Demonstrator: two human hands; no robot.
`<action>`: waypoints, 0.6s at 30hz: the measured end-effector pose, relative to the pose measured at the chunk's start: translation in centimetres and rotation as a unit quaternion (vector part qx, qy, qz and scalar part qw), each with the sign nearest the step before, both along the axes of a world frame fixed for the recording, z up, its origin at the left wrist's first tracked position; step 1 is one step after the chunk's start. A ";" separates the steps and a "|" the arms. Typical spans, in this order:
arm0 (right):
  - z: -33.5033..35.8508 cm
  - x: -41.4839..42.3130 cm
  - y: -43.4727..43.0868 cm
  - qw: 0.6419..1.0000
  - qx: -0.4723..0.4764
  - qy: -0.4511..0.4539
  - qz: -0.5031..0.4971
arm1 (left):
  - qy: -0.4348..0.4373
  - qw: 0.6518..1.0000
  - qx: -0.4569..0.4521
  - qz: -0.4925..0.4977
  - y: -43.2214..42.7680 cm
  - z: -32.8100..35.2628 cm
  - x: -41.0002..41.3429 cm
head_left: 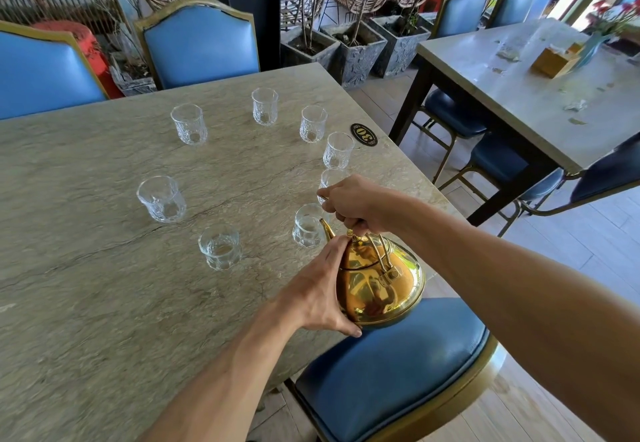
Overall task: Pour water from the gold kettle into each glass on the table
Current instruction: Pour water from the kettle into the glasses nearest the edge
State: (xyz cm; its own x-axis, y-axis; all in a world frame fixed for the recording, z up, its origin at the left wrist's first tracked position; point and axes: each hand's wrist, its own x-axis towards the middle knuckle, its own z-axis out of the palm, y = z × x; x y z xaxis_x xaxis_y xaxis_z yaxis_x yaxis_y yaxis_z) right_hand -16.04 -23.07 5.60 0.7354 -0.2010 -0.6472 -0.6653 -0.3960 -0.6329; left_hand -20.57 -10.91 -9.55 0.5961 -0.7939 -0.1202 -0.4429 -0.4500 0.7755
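My right hand (356, 204) grips the handle of the kettle (379, 280), and my left hand (320, 291) lies flat against its side. It hangs at the table (104, 285) edge, spout beside the nearest glass (308, 226). No water runs yet. All eight glasses look unfilled — the whole round is left.

Gold kettle (379, 285), blue chair (391, 365)

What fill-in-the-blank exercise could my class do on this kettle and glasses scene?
1. The right hand grips the gold kettle by its ____.
2. The table holds ____ glasses.
3. The black oval plaque shows the number ____.
4. The nearest chair is upholstered in ____.
Missing words: handle; eight; 30; blue.
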 end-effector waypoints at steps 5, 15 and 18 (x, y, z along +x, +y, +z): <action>0.0 -0.2 -0.2 1.000 0.002 -0.003 0.004 | -0.005 1.000 0.008 0.000 -0.1 0.0 -0.1; -0.2 -1.5 -1.6 0.999 0.016 -0.040 0.020 | -0.033 0.999 0.009 -0.004 -0.3 0.4 -0.2; -0.2 -2.0 -2.3 0.998 0.026 -0.057 0.019 | -0.057 0.998 0.009 -0.008 -0.4 0.8 -0.1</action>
State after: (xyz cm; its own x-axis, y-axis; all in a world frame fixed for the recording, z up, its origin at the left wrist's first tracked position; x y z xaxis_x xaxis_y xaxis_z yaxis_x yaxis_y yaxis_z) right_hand -18.04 -25.41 5.41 0.8117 -0.1403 -0.5670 -0.5724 -0.3839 -0.7245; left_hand -20.69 -11.33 -8.75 0.5937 -0.8019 -0.0670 -0.5355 -0.4559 0.7109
